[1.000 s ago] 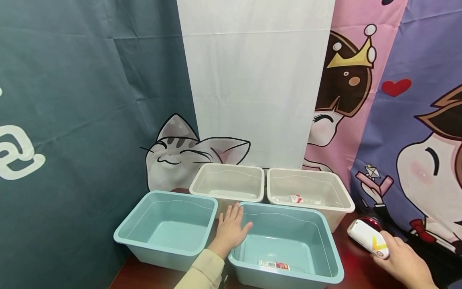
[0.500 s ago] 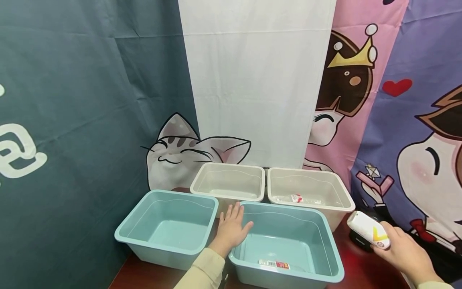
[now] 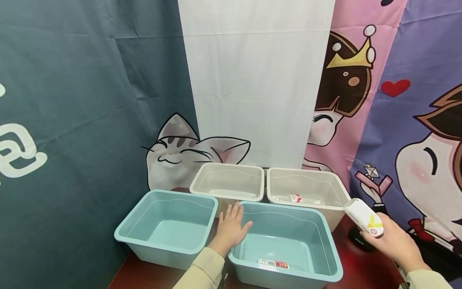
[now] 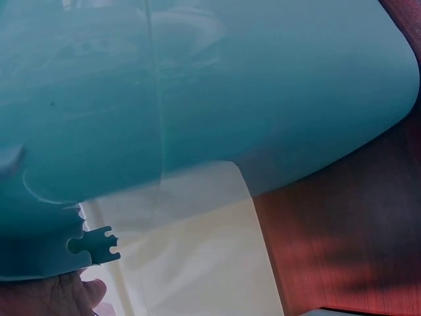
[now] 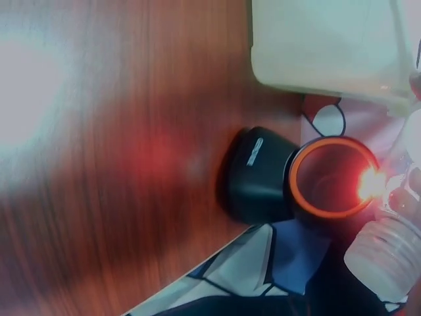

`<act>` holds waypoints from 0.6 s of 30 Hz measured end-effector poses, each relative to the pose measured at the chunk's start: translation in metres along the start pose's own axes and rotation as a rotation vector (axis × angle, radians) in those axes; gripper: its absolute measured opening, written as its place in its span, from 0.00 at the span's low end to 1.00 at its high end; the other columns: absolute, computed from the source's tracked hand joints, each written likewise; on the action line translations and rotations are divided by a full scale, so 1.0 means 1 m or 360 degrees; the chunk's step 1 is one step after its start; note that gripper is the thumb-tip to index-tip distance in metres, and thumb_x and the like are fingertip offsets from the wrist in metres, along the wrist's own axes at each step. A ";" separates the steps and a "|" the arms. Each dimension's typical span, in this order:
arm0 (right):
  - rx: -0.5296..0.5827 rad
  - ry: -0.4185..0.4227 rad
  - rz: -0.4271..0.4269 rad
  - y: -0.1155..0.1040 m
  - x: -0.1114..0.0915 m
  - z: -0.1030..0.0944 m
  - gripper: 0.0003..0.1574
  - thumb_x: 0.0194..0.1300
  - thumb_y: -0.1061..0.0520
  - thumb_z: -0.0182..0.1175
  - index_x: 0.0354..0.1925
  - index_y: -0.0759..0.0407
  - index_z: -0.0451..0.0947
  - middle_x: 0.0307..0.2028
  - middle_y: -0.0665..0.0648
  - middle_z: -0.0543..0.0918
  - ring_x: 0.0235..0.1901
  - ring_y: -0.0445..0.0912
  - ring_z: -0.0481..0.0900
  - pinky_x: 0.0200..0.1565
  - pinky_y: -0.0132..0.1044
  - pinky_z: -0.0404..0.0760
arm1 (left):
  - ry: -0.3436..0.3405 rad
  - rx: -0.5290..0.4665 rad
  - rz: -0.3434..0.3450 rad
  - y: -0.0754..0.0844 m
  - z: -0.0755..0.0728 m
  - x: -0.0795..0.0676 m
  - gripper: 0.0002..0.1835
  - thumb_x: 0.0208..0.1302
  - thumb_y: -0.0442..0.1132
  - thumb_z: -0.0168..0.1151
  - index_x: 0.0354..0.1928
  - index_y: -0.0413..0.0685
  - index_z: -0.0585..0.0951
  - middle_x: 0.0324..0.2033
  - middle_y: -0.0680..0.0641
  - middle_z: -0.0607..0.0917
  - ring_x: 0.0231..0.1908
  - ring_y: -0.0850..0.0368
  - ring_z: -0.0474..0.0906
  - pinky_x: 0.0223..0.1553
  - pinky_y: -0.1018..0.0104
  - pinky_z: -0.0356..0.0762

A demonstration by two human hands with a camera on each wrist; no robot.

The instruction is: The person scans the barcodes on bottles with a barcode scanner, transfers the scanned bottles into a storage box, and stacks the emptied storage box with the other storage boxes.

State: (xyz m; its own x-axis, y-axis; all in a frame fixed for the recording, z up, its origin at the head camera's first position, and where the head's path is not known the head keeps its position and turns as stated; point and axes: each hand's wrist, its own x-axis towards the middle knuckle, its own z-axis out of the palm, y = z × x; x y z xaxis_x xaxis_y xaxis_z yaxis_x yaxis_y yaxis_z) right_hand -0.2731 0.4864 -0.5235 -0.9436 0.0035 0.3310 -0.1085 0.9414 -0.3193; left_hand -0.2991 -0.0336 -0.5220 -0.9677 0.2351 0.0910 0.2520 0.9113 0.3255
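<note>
My right hand (image 3: 395, 243) grips a white bottle (image 3: 362, 216) with a yellow mark, tilted above the table's right side. In the right wrist view, a ribbed translucent screw cap (image 5: 385, 260) shows at the right edge. Below the bottle stands a black barcode scanner (image 5: 263, 178) with an orange ring and a bright red light. With fingers spread, my left hand (image 3: 231, 230) rests at the rim of the right blue bin (image 3: 288, 241). A clear bottle with a red and white label (image 3: 273, 263) lies in that bin.
Another blue bin (image 3: 122, 237) stands at the left. Behind are two cream bins, one at left (image 3: 227, 168) and one at right (image 3: 306, 173), the right one holding a clear bottle with a red label (image 3: 296, 198). The dark red tabletop (image 5: 118, 230) shows beside them.
My right hand has moved the white bottle up and left, off the scanner toward the right cream bin's corner. The scanner's red glow has gone from the head view. My left hand stays put.
</note>
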 end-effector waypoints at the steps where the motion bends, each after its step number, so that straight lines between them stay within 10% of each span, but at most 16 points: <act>1: 0.0001 0.0004 0.0004 -0.002 0.000 0.000 0.54 0.48 0.36 0.79 0.58 0.67 0.66 0.41 0.68 0.80 0.34 0.58 0.79 0.27 0.54 0.76 | 0.0001 -0.0001 0.0001 0.000 0.000 0.000 0.40 0.75 0.64 0.43 0.78 0.44 0.60 0.79 0.43 0.53 0.78 0.40 0.46 0.74 0.36 0.46; 18: 0.0170 -0.0023 0.0315 -0.029 0.013 0.002 0.66 0.58 0.25 0.66 0.69 0.72 0.55 0.52 0.80 0.75 0.43 0.71 0.78 0.32 0.61 0.77 | 0.0019 0.0017 0.0020 -0.002 0.002 0.000 0.42 0.75 0.65 0.42 0.78 0.43 0.60 0.79 0.42 0.54 0.78 0.40 0.47 0.74 0.36 0.47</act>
State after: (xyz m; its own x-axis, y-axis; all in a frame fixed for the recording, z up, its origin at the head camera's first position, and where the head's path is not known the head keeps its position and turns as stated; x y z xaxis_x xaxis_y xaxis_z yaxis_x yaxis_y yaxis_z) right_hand -0.2829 0.4588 -0.5122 -0.9542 0.1791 0.2398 0.0476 0.8819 -0.4690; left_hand -0.2995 -0.0345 -0.5243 -0.9643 0.2427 0.1063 0.2641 0.9119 0.3141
